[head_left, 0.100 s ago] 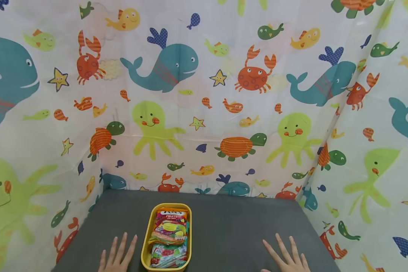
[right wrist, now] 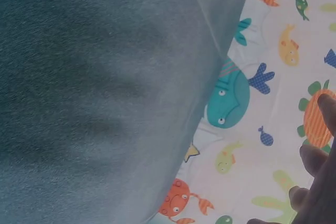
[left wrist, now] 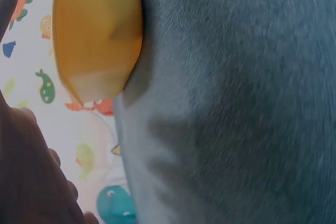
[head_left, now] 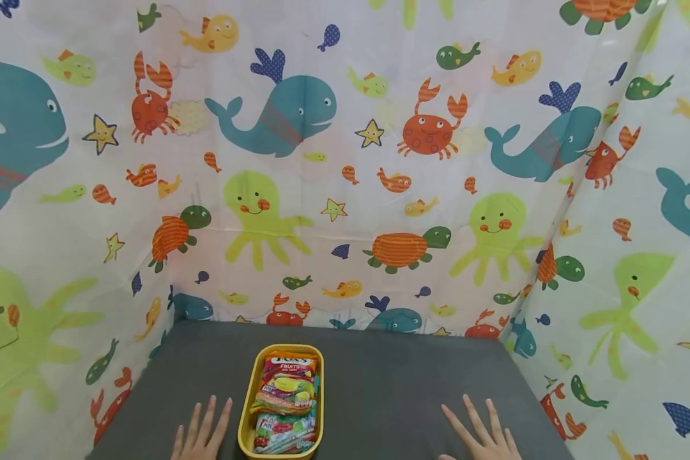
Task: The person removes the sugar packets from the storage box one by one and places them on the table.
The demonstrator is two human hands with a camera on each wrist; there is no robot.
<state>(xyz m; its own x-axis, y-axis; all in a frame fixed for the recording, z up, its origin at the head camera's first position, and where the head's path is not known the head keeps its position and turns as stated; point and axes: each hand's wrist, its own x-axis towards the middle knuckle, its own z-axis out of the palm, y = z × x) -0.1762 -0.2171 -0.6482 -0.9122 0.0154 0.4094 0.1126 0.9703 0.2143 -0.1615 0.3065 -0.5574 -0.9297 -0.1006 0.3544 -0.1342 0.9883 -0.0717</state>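
Observation:
A yellow tub [head_left: 244, 409] stands on the dark grey table, holding several candy packets. A red packet [head_left: 289, 367] lettered "FRUITS" lies at its far end, a purple and yellow packet [head_left: 287, 390] in the middle, and a green and white one [head_left: 284, 434] at the near end. My left hand [head_left: 200, 434], fingers straight and spread, is just left of the tub and holds nothing. Well to the right of it, my right hand [head_left: 483, 431] also has its fingers spread, with nothing in them. In the left wrist view the tub's side wall [left wrist: 100, 30] rises near the hand.
The dark grey table [head_left: 402, 383] is bounded at the back and both sides by a white curtain [head_left: 345, 255] printed with sea animals. Soft finger shadows fall on the cloth-like surface in the wrist views.
Both hands have shifted very slightly, the left one a little to the right and the right one a little to the left. The tub and packets stay put.

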